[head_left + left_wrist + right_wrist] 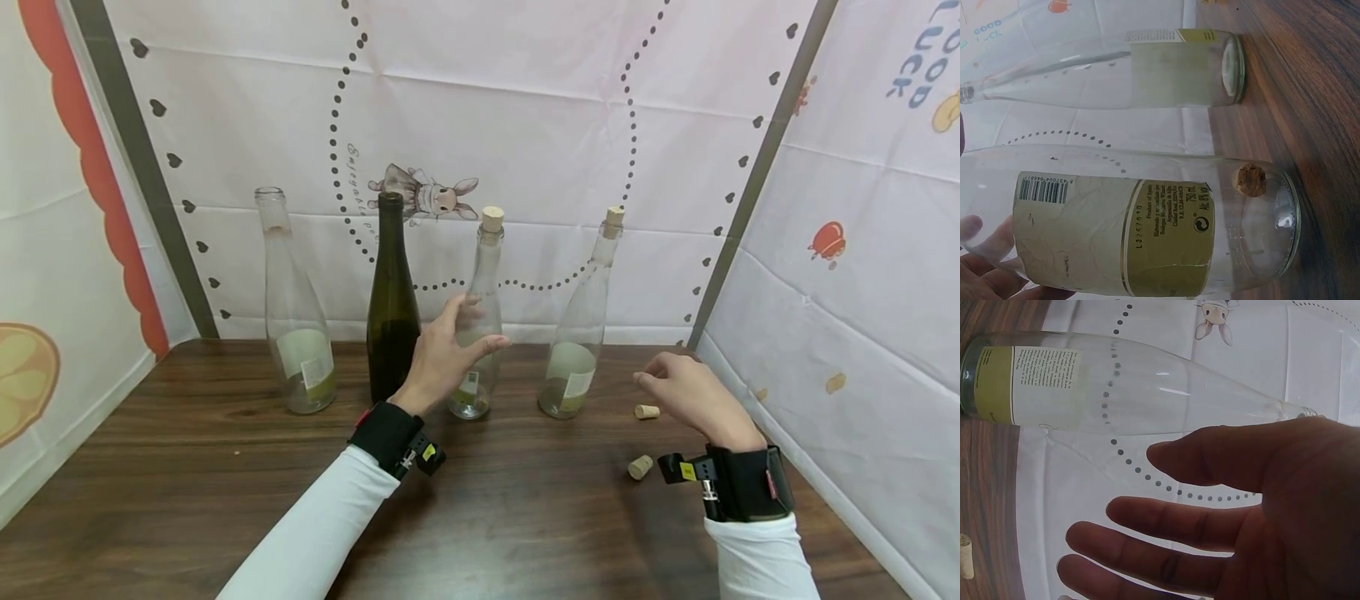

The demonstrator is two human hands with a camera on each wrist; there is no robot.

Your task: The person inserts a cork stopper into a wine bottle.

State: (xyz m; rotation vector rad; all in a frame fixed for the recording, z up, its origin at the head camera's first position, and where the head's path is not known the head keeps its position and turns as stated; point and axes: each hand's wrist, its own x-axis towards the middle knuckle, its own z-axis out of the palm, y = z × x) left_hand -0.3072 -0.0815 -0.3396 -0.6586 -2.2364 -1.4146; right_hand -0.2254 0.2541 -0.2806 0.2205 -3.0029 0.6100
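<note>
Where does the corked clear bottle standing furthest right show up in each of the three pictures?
Head: the far-right bottle stands right of centre, near the backdrop.
Left wrist: it runs sideways across the top, above the gripped bottle.
Right wrist: apparently the one across the top, above the right hand.
Shared landmark: the dark wooden table.

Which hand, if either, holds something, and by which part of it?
The left hand has its grip round the body of the corked clear bottle, third from the left. The right hand holds nothing; its fingers are loosely spread.
</note>
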